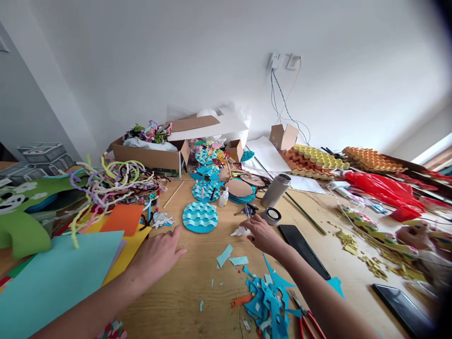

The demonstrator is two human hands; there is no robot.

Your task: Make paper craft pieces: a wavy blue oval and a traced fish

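My left hand (157, 252) is held over the table with thumb and forefinger apart, nothing visible between them. Beyond its fingertips lies a blue paper disc (200, 217) with light wavy strips across it. A white paper cut-out figure (162, 219) rests just left of that disc. My right hand (263, 234) has its fingers curled around a small white glue bottle (240, 231), whose nozzle points left; the palm hides part of it. A thin pen-like stick (247, 210) shows behind these fingers. Another glue bottle (223, 197) stands upright near a tiered blue paper piece (208, 172).
A grey thermos (276, 189) stands behind its lid (271, 215) and a black phone (304, 250). Blue paper scraps (267, 301) and red-handled scissors (308, 321) lie in front. Coloured sheets (70, 278) and pipe cleaners (116, 181) cover the left. Another person's hand (416, 236) is at right.
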